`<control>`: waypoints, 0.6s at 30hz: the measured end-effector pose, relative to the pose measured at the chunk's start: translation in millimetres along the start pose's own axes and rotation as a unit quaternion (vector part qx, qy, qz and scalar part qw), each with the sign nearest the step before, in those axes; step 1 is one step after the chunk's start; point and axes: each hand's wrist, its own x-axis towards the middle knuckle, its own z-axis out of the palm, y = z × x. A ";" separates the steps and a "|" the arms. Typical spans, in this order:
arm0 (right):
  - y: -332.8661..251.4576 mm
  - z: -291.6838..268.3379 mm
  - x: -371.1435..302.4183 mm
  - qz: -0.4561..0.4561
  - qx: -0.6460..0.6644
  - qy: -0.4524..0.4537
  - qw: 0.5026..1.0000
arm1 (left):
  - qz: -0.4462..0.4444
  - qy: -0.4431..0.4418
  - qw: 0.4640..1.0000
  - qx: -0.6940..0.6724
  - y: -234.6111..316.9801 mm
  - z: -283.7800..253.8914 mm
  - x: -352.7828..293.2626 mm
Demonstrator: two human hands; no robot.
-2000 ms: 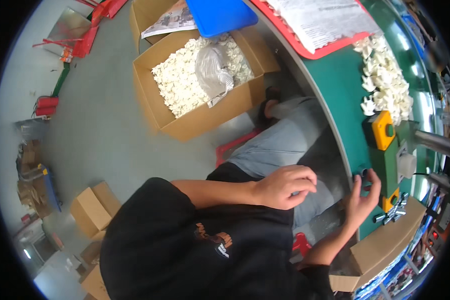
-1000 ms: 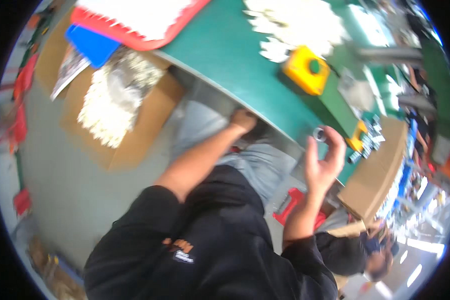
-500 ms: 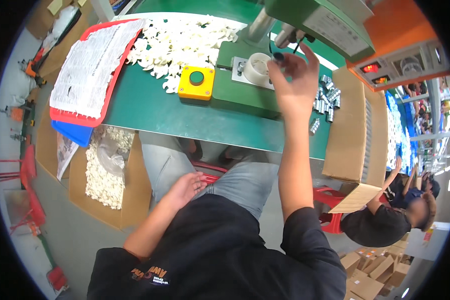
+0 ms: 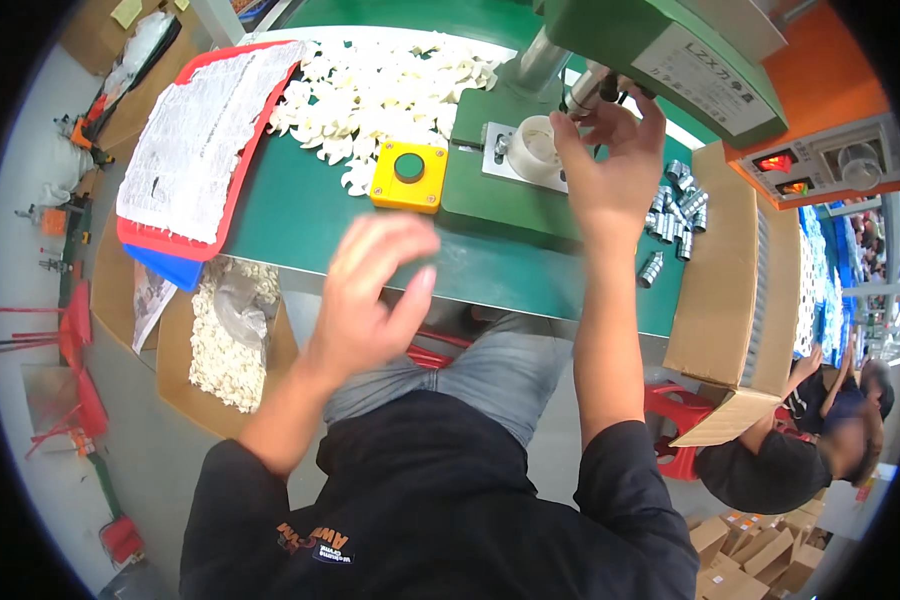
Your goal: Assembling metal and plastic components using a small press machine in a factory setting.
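My right hand [image 4: 618,165] reaches up under the green press head [image 4: 660,60], its fingers curled beside the metal ram [image 4: 585,90]. What its fingertips grip is hidden behind them. Just below the thumb, a white round cup-shaped holder [image 4: 532,150] sits on a metal plate on the green press base [image 4: 505,212]. My left hand [image 4: 375,290], slightly blurred, hovers over the table's front edge with fingers and thumb apart and nothing in it. Beyond its fingertips stands a yellow box [image 4: 384,190] with a green push button [image 4: 408,168].
White plastic pieces [image 4: 380,95] are heaped behind the yellow box. A red tray [image 4: 232,200] covered with printed paper lies left. Several metal cylinders [image 4: 678,210] lie right of the press, beside a cardboard box [image 4: 705,290]. A person [image 4: 770,465] sits farther right.
My left hand has risen from my lap to the table edge near the yellow box. My right hand has moved up slightly, its fingers now closer to the ram.
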 end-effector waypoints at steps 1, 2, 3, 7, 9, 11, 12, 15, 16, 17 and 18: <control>-0.9 -2.9 -1.5 -0.006 -0.075 -0.015 0.997 | 0.013 0.017 0.995 0.094 -1.4 0.2 13.1; 7.3 -6.6 -9.6 -0.064 -0.105 -0.009 0.992 | 0.025 0.032 0.981 0.187 -3.6 1.0 21.9; 1.6 -12.3 -21.5 -0.091 -0.139 0.012 0.986 | 0.016 0.027 0.976 0.213 -12.4 2.5 24.6; 0.7 -43.9 -86.9 -0.232 -0.163 -0.062 0.957 | 0.035 0.007 0.969 0.243 -30.5 6.4 21.7; 9.1 -40.8 -116.2 -0.263 -0.150 -0.180 0.936 | 0.039 0.007 0.969 0.244 -32.2 7.6 24.9; 19.9 -41.6 -136.0 -0.257 -0.219 -0.237 0.911 | 0.064 0.003 0.964 0.260 -31.0 6.8 28.9; 24.6 -39.7 -135.2 -0.226 -0.206 -0.235 0.923 | 0.058 0.000 0.964 0.260 -32.5 4.1 31.9; 17.4 -42.8 -137.8 -0.234 -0.254 -0.229 0.910 | 0.065 -0.023 0.966 0.249 -34.1 -4.7 38.9; 18.2 -43.5 -135.6 -0.225 -0.239 -0.242 0.913 | 0.062 -0.021 0.965 0.254 -33.2 -7.2 39.0; 15.7 -47.9 -134.5 -0.222 -0.242 -0.243 0.913 | 0.060 -0.019 0.964 0.258 -32.4 -8.6 39.0; 13.6 -49.6 -133.0 -0.220 -0.243 -0.242 0.913 | 0.050 -0.023 0.966 0.254 -30.6 -10.0 39.0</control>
